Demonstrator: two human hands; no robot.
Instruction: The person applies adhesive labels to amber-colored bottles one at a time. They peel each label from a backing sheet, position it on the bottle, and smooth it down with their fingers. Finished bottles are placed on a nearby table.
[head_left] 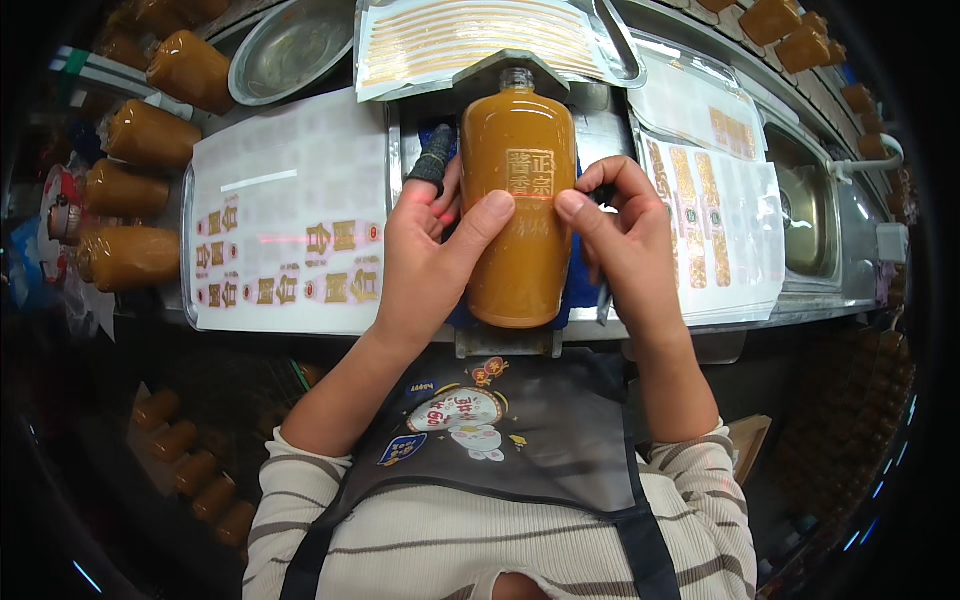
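Note:
In front of me a glossy orange-brown bottle [519,258] lies with its clear threaded neck pointing away. A square gold-character decal [531,173] sits on its upper half, with a thin red light line across its lower edge. My left hand [428,240] grips the bottle's left side, thumb on its face; a dark ribbed finger cot [431,160] covers one fingertip. At the right side, my right hand [628,225] presses its thumb beside the decal, with its fingers curled. A thin pointed metal tool [604,300] sticks out below that hand; its upper part is hidden.
A tray with a white decal sheet [300,190] lies left, more gold decal sheets [735,235] right. Striped strips [490,38] and a metal bowl [293,52] are at the back. Similar bottles [150,134] line the left; a sink [805,220] is far right.

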